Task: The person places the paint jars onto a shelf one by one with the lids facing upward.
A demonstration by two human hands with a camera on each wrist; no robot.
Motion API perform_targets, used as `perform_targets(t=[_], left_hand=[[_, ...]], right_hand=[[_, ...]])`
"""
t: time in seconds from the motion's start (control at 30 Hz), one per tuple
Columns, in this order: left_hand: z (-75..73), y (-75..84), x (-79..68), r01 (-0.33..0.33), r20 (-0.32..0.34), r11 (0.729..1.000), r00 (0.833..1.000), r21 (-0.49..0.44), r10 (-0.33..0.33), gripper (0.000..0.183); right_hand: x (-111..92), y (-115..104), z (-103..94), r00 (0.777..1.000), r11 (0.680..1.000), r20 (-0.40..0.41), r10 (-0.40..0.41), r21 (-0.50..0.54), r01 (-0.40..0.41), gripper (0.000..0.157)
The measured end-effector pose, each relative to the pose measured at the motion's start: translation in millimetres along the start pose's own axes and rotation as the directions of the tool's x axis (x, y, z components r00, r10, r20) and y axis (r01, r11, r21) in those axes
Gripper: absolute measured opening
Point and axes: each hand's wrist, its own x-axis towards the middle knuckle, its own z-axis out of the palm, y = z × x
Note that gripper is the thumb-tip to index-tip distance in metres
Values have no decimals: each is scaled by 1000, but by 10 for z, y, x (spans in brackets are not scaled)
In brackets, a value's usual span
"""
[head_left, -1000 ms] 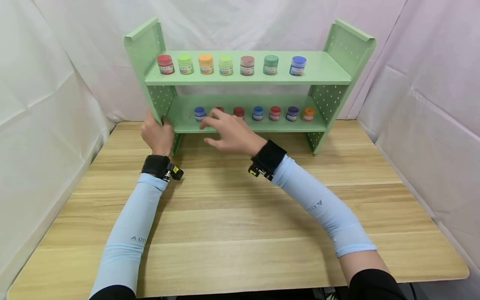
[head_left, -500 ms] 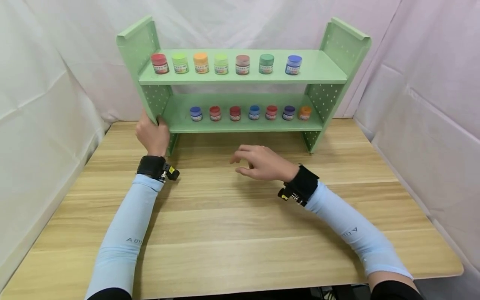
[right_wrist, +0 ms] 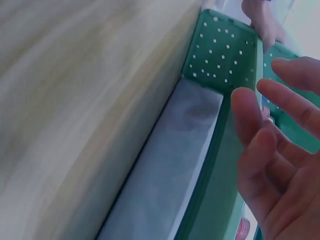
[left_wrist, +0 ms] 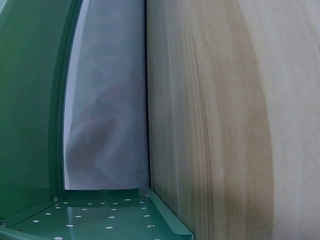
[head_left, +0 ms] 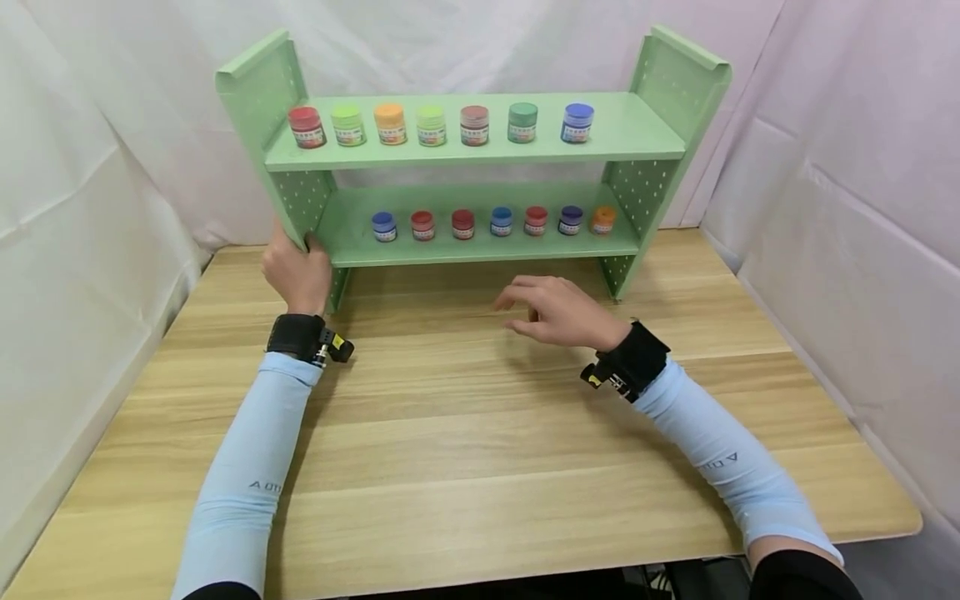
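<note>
A light green two-tier shelf rack (head_left: pixel 480 257) with perforated side panels stands at the back of the table. My left hand (head_left: pixel 298 271) grips the lower front of its left side panel, the fingers on the outer side partly hidden. In front of the lower tier my right hand (head_left: pixel 562 312) hovers over the table, holding nothing, its fingers loosely bent. The right wrist view also shows that bare palm and fingers (right_wrist: pixel 280 170). Small paint jars line the lower tier, among them a blue-lidded jar (head_left: pixel 384 227), a red-lidded jar (head_left: pixel 422 225) and an orange-lidded jar (head_left: pixel 603 220).
On the upper tier several larger jars form a row, from a red jar (head_left: pixel 307 127) at the left to a blue jar (head_left: pixel 577 123) at the right. Beneath lies the wood-grain table (head_left: pixel 450 467). White cloth (head_left: pixel 847 208) hangs behind and at both sides.
My right hand has drawn back from the lower tier and moved right, uncovering the red-lidded jars. My left hand stays on the side panel. The head view has shifted slightly.
</note>
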Motion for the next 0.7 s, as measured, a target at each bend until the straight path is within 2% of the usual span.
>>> perform_targets(t=[0.17,0.3,0.4,0.47,0.5,0.57,0.7], left_hand=[[-18,30,15,0,31,1000,1000,-17,0,28],[-39,59,-5,28,44,1000,999,0,-28,42],[-78,100,-21,20,-16,1000,1000,1,-20,59],[-112,149,-18,-18,-93,1000,996,-20,16,69],[-130,179,-9,-49,-142,998,989,-27,44,72],[-173,253,15,-115,-242,992,965,-42,101,75],[-255,451,41,-232,-409,967,897,-107,170,75]], right_hand=[[-20,38,-56,1000,1000,-7,24,10,-24,25],[-34,34,-59,999,999,0,35,24,-35,25],[-30,20,-60,1000,999,11,29,35,-30,25],[-17,16,-68,1000,999,14,22,37,-22,24],[-10,14,-76,1000,999,11,20,35,-20,24],[0,14,-90,1000,999,6,22,27,-22,24],[-4,12,-116,999,998,12,45,31,-46,26]])
